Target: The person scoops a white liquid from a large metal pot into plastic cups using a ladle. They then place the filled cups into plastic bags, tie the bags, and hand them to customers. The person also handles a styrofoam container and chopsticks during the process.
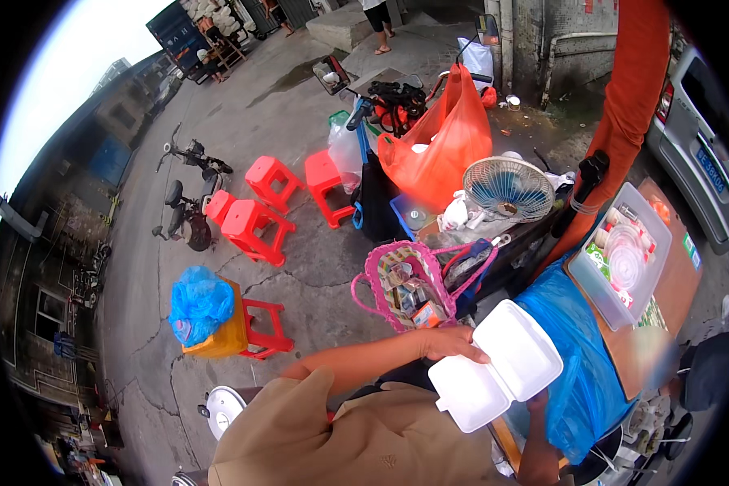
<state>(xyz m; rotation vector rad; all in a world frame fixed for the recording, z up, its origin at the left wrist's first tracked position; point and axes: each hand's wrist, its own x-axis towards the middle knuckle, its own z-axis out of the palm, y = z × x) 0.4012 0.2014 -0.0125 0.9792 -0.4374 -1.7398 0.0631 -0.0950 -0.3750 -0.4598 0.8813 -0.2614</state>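
An opened white foam clamshell box [497,370] tilts in front of my body, its two halves spread and the visible insides bare. My left hand [455,344] grips it by the edge near the hinge, thumb on top. From below comes my right forearm; my right hand [538,402] meets the box's lower right edge, and its fingers are hidden behind the foam. Just beyond my left hand sits a pink woven basket [373,291] with small packets inside. A blue plastic sheet [574,364] lies to the right of the box.
A clear plastic bin [661,267] of cups and lids rests on a brown board [683,297]. Ahead are a fan [509,189] and a large red bag [455,140]. Red stools [258,228] and a yellow box [225,334] under a blue bag stand left. People are farther off.
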